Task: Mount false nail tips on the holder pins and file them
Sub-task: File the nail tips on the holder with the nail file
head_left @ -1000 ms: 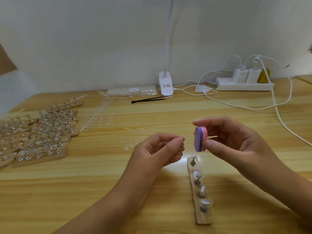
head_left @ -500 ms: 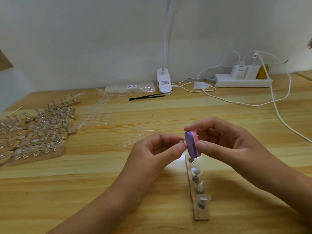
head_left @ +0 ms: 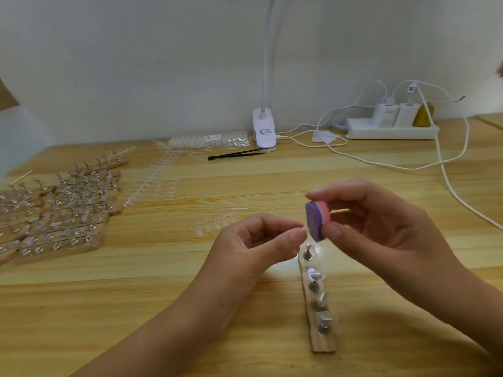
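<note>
Your right hand [head_left: 381, 229] has tilted the purple-and-pink buffer block [head_left: 315, 223], pinched between thumb and forefinger, toward the clear nail tip [head_left: 301, 229] your left hand [head_left: 253, 246] pinches above the wooden pin holder [head_left: 324, 342]; hard strokes could flick that tiny tip away.

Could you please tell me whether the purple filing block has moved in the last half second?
Yes. The filing block has risen, clear of the far end of the wooden holder, which it overlapped half a second ago.
</note>
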{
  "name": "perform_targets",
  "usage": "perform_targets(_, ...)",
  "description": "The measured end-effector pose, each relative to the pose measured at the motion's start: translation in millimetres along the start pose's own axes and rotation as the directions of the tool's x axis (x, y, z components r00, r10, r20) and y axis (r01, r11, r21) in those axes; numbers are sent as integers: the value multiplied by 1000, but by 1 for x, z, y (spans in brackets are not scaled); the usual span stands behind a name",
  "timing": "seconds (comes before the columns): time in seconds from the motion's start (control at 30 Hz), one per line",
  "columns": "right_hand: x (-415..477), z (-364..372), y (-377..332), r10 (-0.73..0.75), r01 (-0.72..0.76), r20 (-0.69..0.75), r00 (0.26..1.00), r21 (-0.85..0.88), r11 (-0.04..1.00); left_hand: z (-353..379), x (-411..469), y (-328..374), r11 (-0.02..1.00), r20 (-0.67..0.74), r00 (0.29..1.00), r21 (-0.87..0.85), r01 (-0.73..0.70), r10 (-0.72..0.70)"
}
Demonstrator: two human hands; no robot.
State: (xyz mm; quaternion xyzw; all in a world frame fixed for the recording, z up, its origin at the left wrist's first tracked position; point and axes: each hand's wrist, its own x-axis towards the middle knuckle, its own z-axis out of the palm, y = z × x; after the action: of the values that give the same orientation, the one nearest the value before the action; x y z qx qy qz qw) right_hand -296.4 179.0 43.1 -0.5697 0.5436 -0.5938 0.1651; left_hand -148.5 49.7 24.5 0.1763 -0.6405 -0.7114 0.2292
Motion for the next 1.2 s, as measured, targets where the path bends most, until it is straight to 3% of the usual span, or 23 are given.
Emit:
perform_targets(0.13,3,-1,1,169,-168,-20,985,58,984,0,0,1,1000,-31,1000,-2,-5,5)
perform_targets(0.33,3,0,-3,214,-217,39,976,114,969,-1,1,1,1000,-46,999,5,1,-1)
perform_targets(0.43,6,-4,1,268,-264,-13,963,127,956,-2,1,1,1000,-52,999,-2,-5,5)
perform_targets(0.6,3,-1,-3,199,-194,-9,980,169,966,0,1,1,999,-23,1000,-33,4,-4)
perform_targets(0.87,2,3,-3,271,-276,57,961,184,943,-1,0,1,999,-26,1000,-38,-19,18)
perform_targets(1.07,4,1,-1,256,-254,20,967,205,945,2,-2,-1,1000,13,1000,3,-14,14)
perform_targets(1.2,2,3,-2,265,-274,78,961,162,948,-1,0,1,992,-30,1000,-126,4,-8)
